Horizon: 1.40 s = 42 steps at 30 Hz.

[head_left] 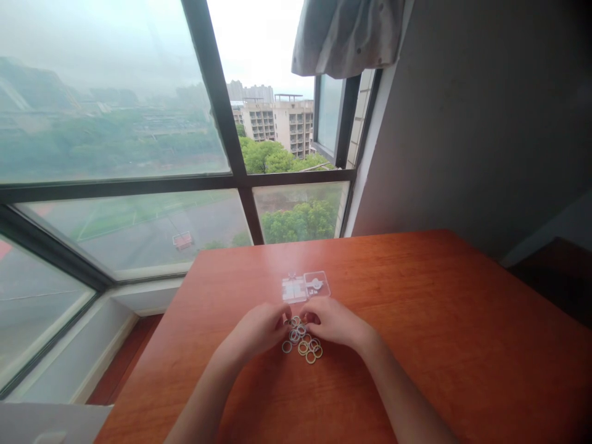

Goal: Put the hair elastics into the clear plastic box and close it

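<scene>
Several small rings [305, 346], pale and gold in colour, lie in a loose heap on the reddish wooden table [439, 320]. My left hand [259, 330] and my right hand [335, 322] rest on the table on either side of the heap, fingers curled inward and meeting over its far end. The fingertips seem pinched on one of the rings, but what each hand grips is too small to make out. Just beyond the hands lies a small clear plastic case [305, 287], opened flat in two halves.
The table stands against a large window [139, 154] with dark frames; its left edge drops to a low sill and floor. A grey wall [485, 123] rises at the right, with a curtain [346, 34] hanging above.
</scene>
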Available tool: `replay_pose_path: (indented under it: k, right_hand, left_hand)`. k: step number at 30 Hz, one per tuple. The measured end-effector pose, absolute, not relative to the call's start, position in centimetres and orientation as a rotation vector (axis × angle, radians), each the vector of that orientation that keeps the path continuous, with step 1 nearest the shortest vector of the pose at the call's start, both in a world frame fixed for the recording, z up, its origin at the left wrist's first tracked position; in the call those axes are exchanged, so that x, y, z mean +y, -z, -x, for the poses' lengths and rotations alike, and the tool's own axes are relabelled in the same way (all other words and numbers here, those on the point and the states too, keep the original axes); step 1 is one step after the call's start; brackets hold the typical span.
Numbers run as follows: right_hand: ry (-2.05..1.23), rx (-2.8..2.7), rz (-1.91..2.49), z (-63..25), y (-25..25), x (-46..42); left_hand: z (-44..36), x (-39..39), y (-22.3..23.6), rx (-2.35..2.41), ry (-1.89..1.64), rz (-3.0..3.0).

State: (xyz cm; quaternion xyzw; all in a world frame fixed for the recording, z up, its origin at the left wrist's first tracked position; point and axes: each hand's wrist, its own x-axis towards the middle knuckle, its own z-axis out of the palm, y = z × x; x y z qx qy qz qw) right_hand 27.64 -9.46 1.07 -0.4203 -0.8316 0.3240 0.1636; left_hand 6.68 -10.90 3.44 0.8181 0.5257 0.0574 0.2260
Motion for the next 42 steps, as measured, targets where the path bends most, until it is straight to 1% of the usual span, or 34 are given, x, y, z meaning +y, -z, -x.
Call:
replay_pose_path:
  k: [6, 9, 12, 15, 18, 26, 33, 39, 42]
  right_hand:
    - [-0.944, -2.359, 1.366, -29.3, -1.9, -9.3]
    - [-1.100, -2.412, 1.442, -30.0, -2.4, -9.6]
    - [-1.227, -2.501, 1.452, -29.8, -2.6, -10.2]
    - [-1.173, -2.572, 1.457, -29.2, -2.5, -10.5]
    - [-1.145, -2.583, 1.431, -28.8, -2.2, -10.6]
    - [-1.145, -2.521, 1.367, -28.8, -1.6, -10.3]
    - [-1.001, -2.507, 1.325, -28.4, -1.3, -10.2]
    - [-1.081, -2.493, 1.256, -28.6, -1.4, -9.9]
    - [-1.022, -2.400, 1.267, -28.8, -1.6, -9.6]
  left_hand:
    - [-6.4, -10.4, -3.2, 1.454, -0.315, -2.287]
    - [-6.5, -9.8, -2.7, 1.496, -0.477, -2.277]
    - [-6.7, -9.2, -1.7, 1.552, -0.716, -2.193]
    - [-6.8, -8.7, -0.7, 1.589, -0.908, -2.083]
    - [-6.7, -8.5, 0.0, 1.626, -1.003, -2.016]
    - [-6.4, -8.1, 0.6, 1.636, -1.048, -1.950]
    - [-6.4, -8.0, 0.5, 1.638, -1.035, -1.963]
    - [-6.4, -8.1, 0.5, 1.619, -1.047, -1.948]
    - [-6.4, -8.0, 0.6, 1.612, -1.066, -1.932]
